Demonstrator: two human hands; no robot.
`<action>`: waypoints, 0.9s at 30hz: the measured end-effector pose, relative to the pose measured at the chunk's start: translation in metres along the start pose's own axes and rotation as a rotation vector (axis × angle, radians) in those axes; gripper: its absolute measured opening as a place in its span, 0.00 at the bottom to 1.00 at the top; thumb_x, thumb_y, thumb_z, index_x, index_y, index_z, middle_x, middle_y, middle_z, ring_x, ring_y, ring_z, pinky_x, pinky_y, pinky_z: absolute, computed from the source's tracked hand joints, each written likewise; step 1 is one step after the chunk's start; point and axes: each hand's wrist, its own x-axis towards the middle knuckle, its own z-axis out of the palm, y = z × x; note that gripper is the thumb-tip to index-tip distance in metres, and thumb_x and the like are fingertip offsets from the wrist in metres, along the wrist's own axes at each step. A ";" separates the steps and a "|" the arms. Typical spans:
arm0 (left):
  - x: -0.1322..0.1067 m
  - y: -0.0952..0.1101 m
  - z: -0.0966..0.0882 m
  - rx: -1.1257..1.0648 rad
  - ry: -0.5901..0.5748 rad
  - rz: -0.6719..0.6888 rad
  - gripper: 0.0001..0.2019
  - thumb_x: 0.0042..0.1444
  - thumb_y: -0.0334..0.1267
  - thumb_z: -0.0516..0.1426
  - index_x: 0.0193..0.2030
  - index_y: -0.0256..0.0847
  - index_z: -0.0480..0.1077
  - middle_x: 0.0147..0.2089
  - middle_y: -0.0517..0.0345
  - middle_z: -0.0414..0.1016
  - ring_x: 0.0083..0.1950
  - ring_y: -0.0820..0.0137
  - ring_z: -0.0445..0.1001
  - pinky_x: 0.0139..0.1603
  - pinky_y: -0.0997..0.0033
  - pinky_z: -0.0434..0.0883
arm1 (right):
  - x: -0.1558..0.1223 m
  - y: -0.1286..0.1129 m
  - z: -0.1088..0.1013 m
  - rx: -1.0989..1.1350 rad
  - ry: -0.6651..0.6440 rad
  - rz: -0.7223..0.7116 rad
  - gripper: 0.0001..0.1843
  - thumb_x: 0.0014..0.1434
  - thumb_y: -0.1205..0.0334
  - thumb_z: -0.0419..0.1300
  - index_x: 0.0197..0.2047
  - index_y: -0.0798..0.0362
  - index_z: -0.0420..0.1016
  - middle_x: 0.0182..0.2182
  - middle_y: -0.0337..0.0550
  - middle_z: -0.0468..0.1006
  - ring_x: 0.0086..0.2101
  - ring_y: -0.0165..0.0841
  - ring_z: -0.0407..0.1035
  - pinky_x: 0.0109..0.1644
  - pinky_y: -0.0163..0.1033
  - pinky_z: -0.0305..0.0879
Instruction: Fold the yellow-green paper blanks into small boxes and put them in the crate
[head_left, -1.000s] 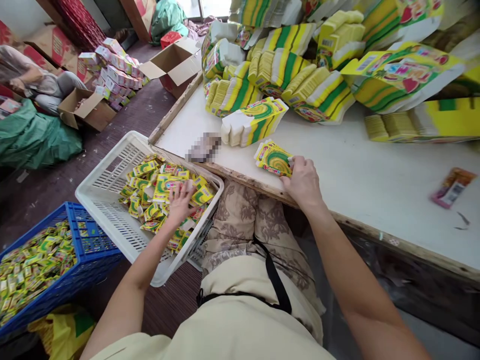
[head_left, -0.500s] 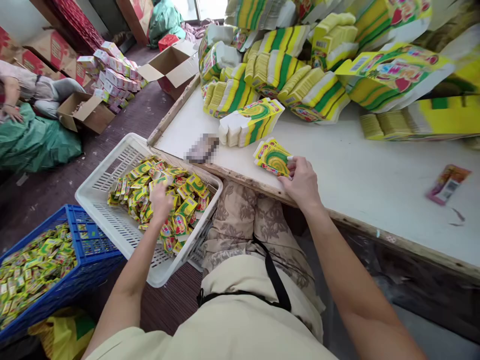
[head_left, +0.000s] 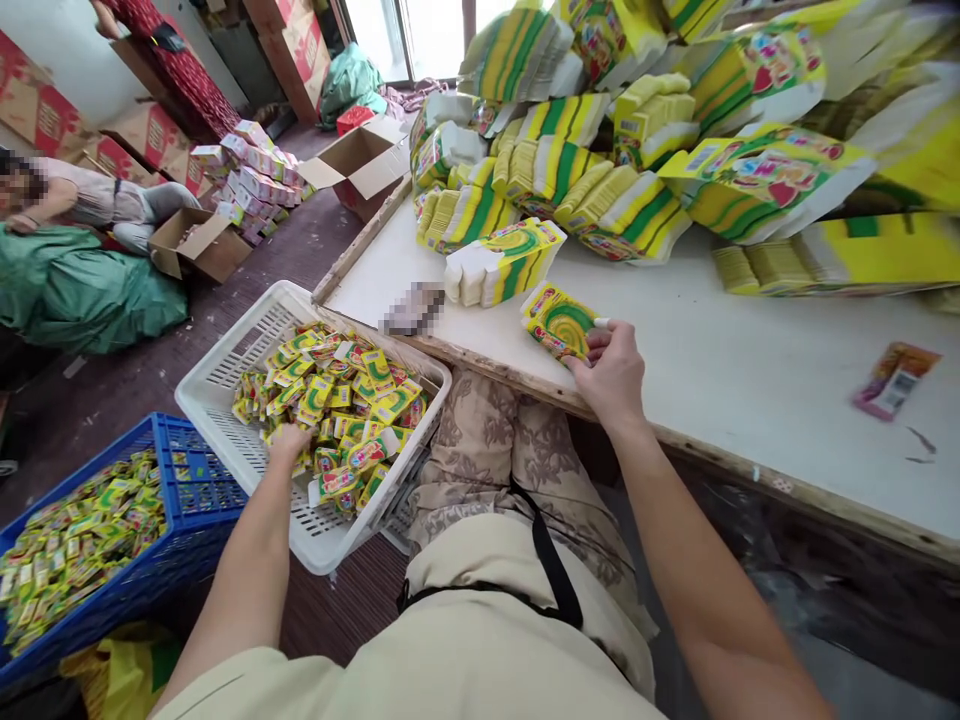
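Note:
My right hand (head_left: 611, 378) is closed on the right end of a small yellow carton (head_left: 561, 322) with a green swirl print, on or just above the white tabletop near its front edge. My left hand (head_left: 289, 443) reaches into a white plastic basket (head_left: 196, 398), down among many small yellow packets (head_left: 352, 395); its fingers are hidden in the pile. Behind the carton lies a bundle of flattened yellow boxes (head_left: 517, 250) with white flaps. A pixelated flat object (head_left: 414, 308) rests to its left, by the table edge.
Stacks of flattened yellow cartons (head_left: 555, 150) crowd the table's back. A purple-orange sachet (head_left: 896, 380) lies at right. A blue crate (head_left: 199, 480) of packets stands at lower left. Beyond are open cardboard boxes (head_left: 360, 165), green sacks (head_left: 90, 285) and two other people.
My left hand has moved down and left within the white basket, toward its near side. My right hand still holds the carton at nearly the same place. The camera view has shifted slightly.

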 end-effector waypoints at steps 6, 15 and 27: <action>-0.040 0.002 0.012 -0.220 0.110 -0.093 0.18 0.52 0.44 0.58 0.46 0.34 0.75 0.48 0.31 0.78 0.58 0.39 0.71 0.56 0.40 0.65 | 0.003 -0.008 -0.010 0.161 0.103 0.049 0.28 0.49 0.48 0.67 0.47 0.47 0.60 0.34 0.38 0.72 0.29 0.35 0.69 0.37 0.46 0.73; -0.116 0.127 -0.058 -1.102 0.263 0.730 0.29 0.57 0.56 0.57 0.59 0.41 0.65 0.60 0.45 0.71 0.61 0.59 0.71 0.61 0.59 0.69 | -0.048 -0.069 -0.040 0.437 -0.105 -0.034 0.22 0.49 0.53 0.69 0.39 0.46 0.61 0.31 0.36 0.71 0.28 0.33 0.69 0.33 0.41 0.71; -0.216 0.280 -0.085 -2.292 -0.313 0.696 0.22 0.57 0.63 0.53 0.32 0.45 0.62 0.27 0.63 0.59 0.28 0.72 0.67 0.41 0.64 0.73 | -0.116 -0.101 -0.036 0.617 -0.459 -0.107 0.10 0.56 0.59 0.66 0.38 0.45 0.68 0.38 0.41 0.75 0.41 0.40 0.72 0.46 0.46 0.73</action>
